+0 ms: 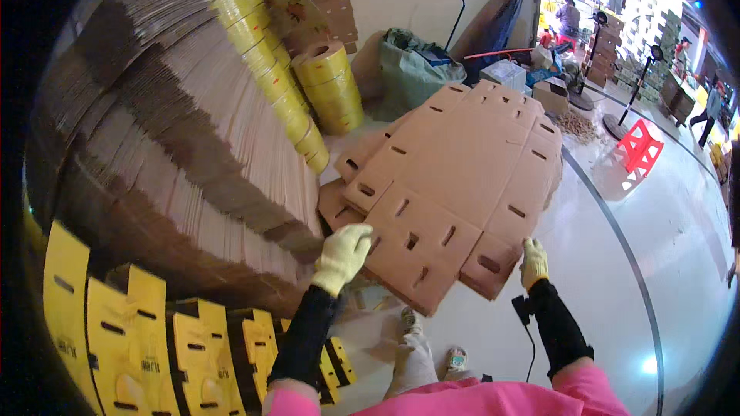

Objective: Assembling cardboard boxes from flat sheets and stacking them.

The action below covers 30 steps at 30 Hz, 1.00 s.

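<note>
- A huge leaning stack of flat brown cardboard sheets (162, 131) filled the left side, its layered edges fanning toward the person.
- A flat, die-cut brown cardboard blank (455, 177) with slots and flaps was held out in front of the person, above the pale glossy floor (678, 246), its near edge at the hands and its far edge pointing toward the back wall. A second flat sheet showed just beneath its left side.
- A row of yellow die-cut cardboard pieces (131, 339) stood on edge at lower left, just below the brown stack.
- A tall column of yellow tape rolls (254, 38) leaned along the stack's right edge, with a shorter pile of yellow rolls (331, 85) beside it.
- A green sack (408, 69) sat against the wall behind the blank.
- A red plastic stool (640, 150) stood well apart at right.
- The left hand (343, 254), in a pale yellow glove, was curled around the blank's near left edge, fingers wrapped over the top face.
- The right hand (533, 262), gloved alike, gripped the blank's near right corner flap, fingers closed on its edge.
</note>
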Motion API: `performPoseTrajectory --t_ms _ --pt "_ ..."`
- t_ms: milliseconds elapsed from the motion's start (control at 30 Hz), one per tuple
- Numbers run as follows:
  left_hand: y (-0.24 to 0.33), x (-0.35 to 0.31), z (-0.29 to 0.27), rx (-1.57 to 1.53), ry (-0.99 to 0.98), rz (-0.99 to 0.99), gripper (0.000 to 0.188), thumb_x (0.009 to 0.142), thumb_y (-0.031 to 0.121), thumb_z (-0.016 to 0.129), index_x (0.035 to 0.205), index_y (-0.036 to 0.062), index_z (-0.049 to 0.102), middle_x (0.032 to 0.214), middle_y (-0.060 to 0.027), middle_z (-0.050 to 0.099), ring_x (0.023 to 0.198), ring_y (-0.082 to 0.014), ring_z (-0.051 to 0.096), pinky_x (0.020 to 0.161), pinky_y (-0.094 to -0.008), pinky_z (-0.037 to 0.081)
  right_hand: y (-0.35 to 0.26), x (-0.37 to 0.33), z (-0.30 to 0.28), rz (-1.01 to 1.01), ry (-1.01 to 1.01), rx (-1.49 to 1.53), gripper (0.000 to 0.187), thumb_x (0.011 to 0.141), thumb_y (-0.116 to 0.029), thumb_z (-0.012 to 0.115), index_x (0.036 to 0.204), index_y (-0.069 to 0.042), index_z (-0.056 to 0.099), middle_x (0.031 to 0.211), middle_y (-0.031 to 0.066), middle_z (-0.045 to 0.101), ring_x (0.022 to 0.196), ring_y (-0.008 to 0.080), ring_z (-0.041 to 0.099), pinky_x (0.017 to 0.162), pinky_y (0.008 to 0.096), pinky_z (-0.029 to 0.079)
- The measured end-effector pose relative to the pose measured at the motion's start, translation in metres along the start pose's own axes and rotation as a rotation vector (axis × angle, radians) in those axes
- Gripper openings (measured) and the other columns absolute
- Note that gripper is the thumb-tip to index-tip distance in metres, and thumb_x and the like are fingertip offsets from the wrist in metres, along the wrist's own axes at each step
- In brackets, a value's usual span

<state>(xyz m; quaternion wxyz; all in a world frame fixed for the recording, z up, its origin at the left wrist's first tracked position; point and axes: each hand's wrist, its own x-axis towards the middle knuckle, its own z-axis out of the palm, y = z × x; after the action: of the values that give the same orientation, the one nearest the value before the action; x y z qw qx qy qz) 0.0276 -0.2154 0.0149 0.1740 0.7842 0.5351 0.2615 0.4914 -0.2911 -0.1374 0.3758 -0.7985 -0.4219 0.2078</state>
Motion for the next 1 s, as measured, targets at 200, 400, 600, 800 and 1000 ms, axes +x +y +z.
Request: performPoseTrajectory --t_ms 200,400,600,800,1000 --pt "-0.114 0.159 0.067 0.400 -0.056 -0.154 0.079 0.090 0.061 0.061 0.150 0.0114 0.046 0.155 -0.0189 0.044 0.144 -0.0409 0.036 0.112 -0.0652 0.033 -0.089 -0.029 0.042 0.296 0.087 0.586 0.064 0.092 -0.029 0.066 0.140 0.009 0.044 0.137 0.0257 0.059 0.121 0.0347 0.059 0.103 0.0430 0.048" --pt "-0.107 0.210 0.072 0.226 -0.094 -0.462 0.081 0.097 0.063 0.055 0.156 0.0096 0.039 0.143 -0.0278 0.057 0.128 -0.0475 0.056 0.107 -0.0524 0.045 -0.096 -0.022 0.045 0.471 0.013 0.276 0.090 0.092 -0.038 0.068 0.158 0.005 0.025 0.151 0.0320 0.046 0.140 0.0425 0.048 0.111 0.0436 0.042" --pt "-0.115 0.216 0.056 0.203 -0.165 -0.435 0.082 0.095 0.063 0.057 0.154 0.0070 0.045 0.144 -0.0279 0.056 0.131 -0.0462 0.054 0.109 -0.0494 0.043 -0.134 -0.037 0.022 0.440 0.019 0.348 0.081 0.096 -0.037 0.063 0.156 0.005 0.030 0.140 0.0343 0.056 0.131 0.0441 0.056 0.110 0.0427 0.042" --pt "-0.090 0.183 0.030 0.281 -0.240 -0.364 0.078 0.092 0.054 0.066 0.148 0.0018 0.050 0.139 -0.0288 0.060 0.128 -0.0452 0.057 0.107 -0.0501 0.045 -0.119 -0.046 -0.016 0.416 0.013 0.302 0.069 0.097 -0.032 0.064 0.151 0.004 0.041 0.142 0.0292 0.058 0.127 0.0407 0.060 0.109 0.0405 0.045" --pt "-0.037 0.121 0.026 -0.109 -0.366 -0.291 0.058 0.086 0.015 0.081 0.134 -0.0037 0.055 0.120 -0.0160 0.071 0.108 -0.0254 0.067 0.096 -0.0387 0.053 -0.067 -0.016 -0.075 0.424 -0.095 0.006 0.058 0.089 -0.024 0.075 0.137 0.001 0.055 0.119 0.0244 0.070 0.105 0.0372 0.070 0.092 0.0427 0.055"
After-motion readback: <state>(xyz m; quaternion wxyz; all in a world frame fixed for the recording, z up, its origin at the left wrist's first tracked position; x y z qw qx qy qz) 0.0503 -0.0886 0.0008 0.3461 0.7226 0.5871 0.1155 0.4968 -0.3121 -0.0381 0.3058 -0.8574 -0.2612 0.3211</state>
